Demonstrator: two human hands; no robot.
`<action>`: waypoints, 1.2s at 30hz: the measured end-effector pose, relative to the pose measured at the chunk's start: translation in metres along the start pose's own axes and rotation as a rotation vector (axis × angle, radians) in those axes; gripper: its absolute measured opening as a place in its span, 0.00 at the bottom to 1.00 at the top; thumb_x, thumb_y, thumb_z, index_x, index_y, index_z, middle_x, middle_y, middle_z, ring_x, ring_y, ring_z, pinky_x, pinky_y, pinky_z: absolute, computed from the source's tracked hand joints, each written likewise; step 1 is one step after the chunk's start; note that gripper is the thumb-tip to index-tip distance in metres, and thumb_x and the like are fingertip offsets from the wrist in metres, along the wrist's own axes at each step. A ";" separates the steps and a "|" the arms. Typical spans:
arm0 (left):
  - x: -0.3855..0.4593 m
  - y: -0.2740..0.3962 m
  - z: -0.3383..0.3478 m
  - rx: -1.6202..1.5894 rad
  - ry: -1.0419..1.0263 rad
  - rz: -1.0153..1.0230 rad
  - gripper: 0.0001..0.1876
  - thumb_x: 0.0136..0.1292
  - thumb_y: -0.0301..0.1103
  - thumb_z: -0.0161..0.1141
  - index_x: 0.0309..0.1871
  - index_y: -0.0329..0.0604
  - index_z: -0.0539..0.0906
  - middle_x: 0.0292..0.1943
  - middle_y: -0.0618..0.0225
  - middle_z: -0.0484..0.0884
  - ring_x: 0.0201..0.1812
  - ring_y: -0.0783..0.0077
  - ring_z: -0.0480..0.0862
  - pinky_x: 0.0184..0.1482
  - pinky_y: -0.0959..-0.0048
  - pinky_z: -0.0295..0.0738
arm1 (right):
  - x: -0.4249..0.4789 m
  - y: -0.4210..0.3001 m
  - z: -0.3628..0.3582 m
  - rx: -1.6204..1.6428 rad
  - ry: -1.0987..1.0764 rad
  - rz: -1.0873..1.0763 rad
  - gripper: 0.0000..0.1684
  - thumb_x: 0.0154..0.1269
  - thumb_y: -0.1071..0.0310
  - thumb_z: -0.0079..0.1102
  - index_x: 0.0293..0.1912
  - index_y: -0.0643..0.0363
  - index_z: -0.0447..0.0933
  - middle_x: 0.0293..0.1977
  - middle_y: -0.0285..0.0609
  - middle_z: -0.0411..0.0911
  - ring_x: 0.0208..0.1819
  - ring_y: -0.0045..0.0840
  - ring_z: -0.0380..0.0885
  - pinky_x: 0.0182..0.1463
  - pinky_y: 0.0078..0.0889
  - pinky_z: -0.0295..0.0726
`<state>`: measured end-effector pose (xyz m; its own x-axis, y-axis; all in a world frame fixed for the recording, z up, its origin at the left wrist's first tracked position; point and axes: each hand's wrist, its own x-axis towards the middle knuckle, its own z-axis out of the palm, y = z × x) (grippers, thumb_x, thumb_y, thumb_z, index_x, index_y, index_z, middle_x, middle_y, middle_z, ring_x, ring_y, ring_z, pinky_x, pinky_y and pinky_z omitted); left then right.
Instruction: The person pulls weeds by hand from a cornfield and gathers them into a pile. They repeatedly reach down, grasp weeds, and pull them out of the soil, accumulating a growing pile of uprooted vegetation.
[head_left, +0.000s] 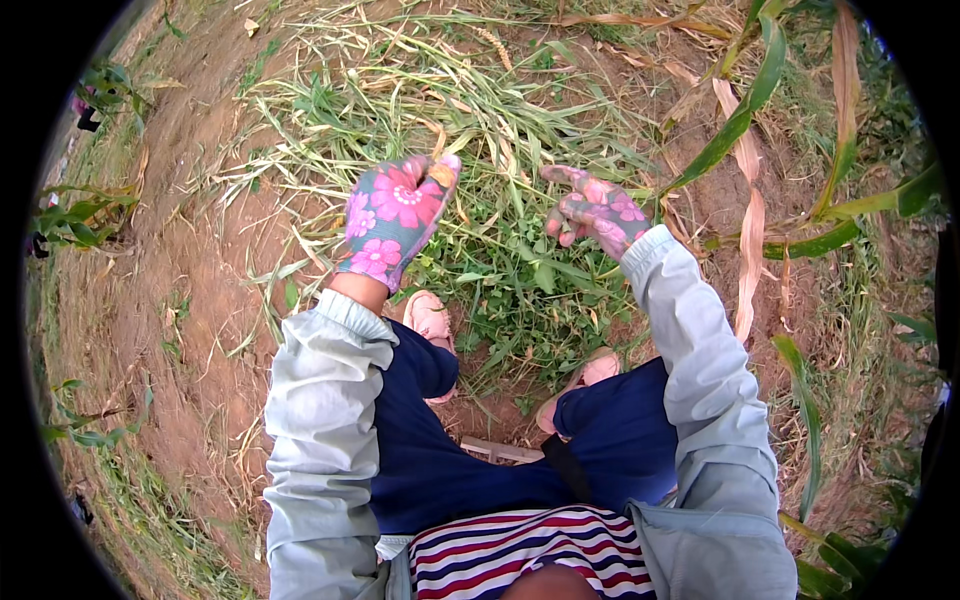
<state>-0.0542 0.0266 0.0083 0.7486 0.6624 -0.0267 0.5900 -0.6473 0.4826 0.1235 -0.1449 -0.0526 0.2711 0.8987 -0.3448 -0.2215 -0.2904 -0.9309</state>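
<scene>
A floral-patterned glove covers my left hand (397, 214), which is raised over the left side of a heap of cut grass (450, 97). Its fingers curl away from the camera, so whether they grip anything is hidden. My right hand (596, 206), in a matching stained glove, is over the heap's right side with the index finger stretched left and the other fingers bent. Thin stems lie close to its fingertips; I cannot tell if it grips them. Between and below the hands are green leafy weeds (517, 300), in front of my pink shoes (429, 319).
Maize plants with green leaves (742, 120) and dry leaves (750, 240) stand close on the right. More maize plants (82, 217) grow at the far left beyond bare brown soil (202, 300). A low slatted seat (499, 450) shows between my legs.
</scene>
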 end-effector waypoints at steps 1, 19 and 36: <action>0.000 0.001 0.000 0.038 -0.054 0.000 0.21 0.59 0.53 0.50 0.34 0.43 0.80 0.22 0.55 0.78 0.27 0.55 0.78 0.29 0.66 0.71 | -0.002 -0.002 0.001 0.049 0.003 -0.023 0.26 0.63 0.73 0.44 0.61 0.60 0.56 0.27 0.37 0.72 0.31 0.20 0.73 0.33 0.20 0.73; -0.018 0.008 0.019 -0.232 0.009 0.279 0.13 0.46 0.44 0.57 0.22 0.43 0.74 0.20 0.61 0.75 0.26 0.56 0.77 0.30 0.61 0.69 | -0.005 -0.014 0.040 -0.215 0.049 0.020 0.15 0.60 0.67 0.51 0.44 0.67 0.71 0.26 0.42 0.76 0.24 0.20 0.75 0.21 0.18 0.74; -0.034 -0.025 0.019 0.227 0.358 0.069 0.09 0.48 0.40 0.55 0.24 0.47 0.80 0.19 0.66 0.77 0.24 0.62 0.78 0.25 0.66 0.70 | 0.000 -0.025 0.052 -0.457 -0.213 0.059 0.04 0.55 0.77 0.52 0.33 0.67 0.74 0.22 0.42 0.76 0.17 0.20 0.74 0.16 0.19 0.72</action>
<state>-0.0891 0.0128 -0.0196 0.6604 0.6778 0.3234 0.6236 -0.7348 0.2666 0.0800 -0.1209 -0.0232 0.0626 0.9096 -0.4107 0.2144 -0.4141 -0.8846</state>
